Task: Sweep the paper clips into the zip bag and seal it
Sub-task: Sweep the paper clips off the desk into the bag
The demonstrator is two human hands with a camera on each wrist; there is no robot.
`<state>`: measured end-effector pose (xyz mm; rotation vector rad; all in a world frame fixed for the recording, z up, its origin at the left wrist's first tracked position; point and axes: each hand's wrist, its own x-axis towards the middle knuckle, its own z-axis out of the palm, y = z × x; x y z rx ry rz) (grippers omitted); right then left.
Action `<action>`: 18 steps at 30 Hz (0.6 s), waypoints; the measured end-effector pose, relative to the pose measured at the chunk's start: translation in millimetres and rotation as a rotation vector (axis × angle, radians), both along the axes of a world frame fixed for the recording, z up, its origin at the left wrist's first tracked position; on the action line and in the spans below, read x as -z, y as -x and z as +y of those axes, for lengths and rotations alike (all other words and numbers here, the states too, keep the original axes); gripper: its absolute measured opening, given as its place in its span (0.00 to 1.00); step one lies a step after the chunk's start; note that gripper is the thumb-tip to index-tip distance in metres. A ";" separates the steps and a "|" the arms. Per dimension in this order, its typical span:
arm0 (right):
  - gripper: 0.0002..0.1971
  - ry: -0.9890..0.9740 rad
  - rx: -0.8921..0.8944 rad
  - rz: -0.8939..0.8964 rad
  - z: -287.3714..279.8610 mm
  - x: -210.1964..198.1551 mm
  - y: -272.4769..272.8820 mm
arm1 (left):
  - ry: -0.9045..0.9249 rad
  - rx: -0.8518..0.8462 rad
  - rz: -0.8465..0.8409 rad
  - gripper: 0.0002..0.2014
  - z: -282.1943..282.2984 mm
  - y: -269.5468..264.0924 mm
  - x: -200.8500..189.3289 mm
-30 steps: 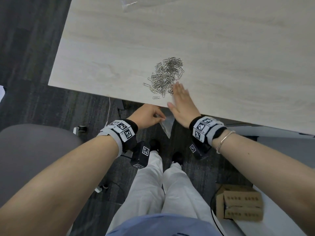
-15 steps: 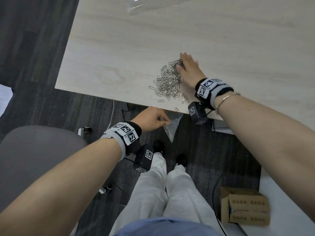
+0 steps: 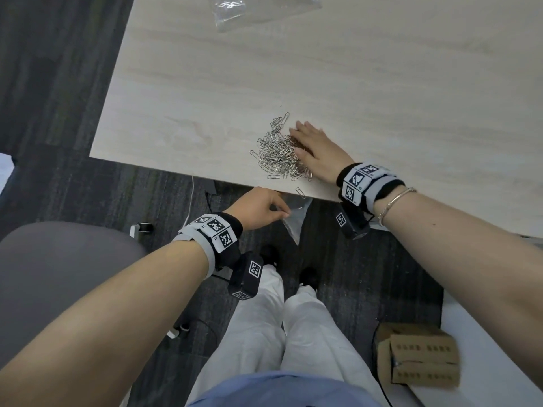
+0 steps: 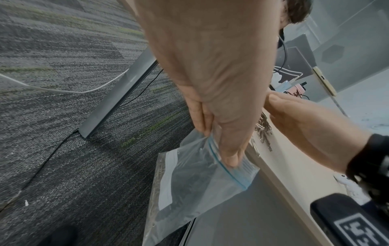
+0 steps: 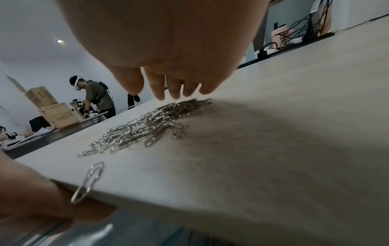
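A heap of silver paper clips (image 3: 279,155) (image 5: 147,126) lies near the front edge of the pale wooden table (image 3: 352,83). My right hand (image 3: 313,146) lies flat on the table with straight fingers (image 5: 160,89) against the heap's right side. One loose clip (image 3: 300,193) (image 5: 88,181) sits right at the table edge. Below that edge my left hand (image 3: 258,207) pinches the rim of a clear zip bag (image 4: 202,176) (image 3: 295,221) with a blue seal strip. The bag hangs open, with some clips at its bottom (image 4: 156,183).
A second clear plastic bag (image 3: 258,10) lies at the far side of the table. A grey chair (image 3: 58,274) stands at my left and a cardboard box (image 3: 420,356) on the floor at my right. Cables run over the carpet under the table.
My right hand went from the table edge out past the heap, then drew back toward the edge, dragging the clips closer. The left hand kept holding the bag under the edge.
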<state>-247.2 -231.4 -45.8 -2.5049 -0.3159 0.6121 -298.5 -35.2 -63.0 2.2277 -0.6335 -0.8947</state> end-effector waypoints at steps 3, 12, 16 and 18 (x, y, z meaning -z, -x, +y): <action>0.28 -0.061 0.123 -0.058 -11.9 -5.9 19.5 | -0.010 0.005 0.009 0.07 -0.5 1.3 -0.1; 0.34 -0.071 0.219 0.021 -38.2 -3.4 81.7 | -0.029 0.026 -0.024 0.08 -15.9 9.7 -0.8; 0.37 -0.056 0.181 -0.004 -29.9 0.9 76.4 | -0.015 0.008 -0.058 0.07 -17.4 12.5 3.6; 0.36 -0.037 0.156 -0.017 -25.5 3.6 72.5 | -0.009 -0.003 -0.060 0.07 -18.4 12.1 5.9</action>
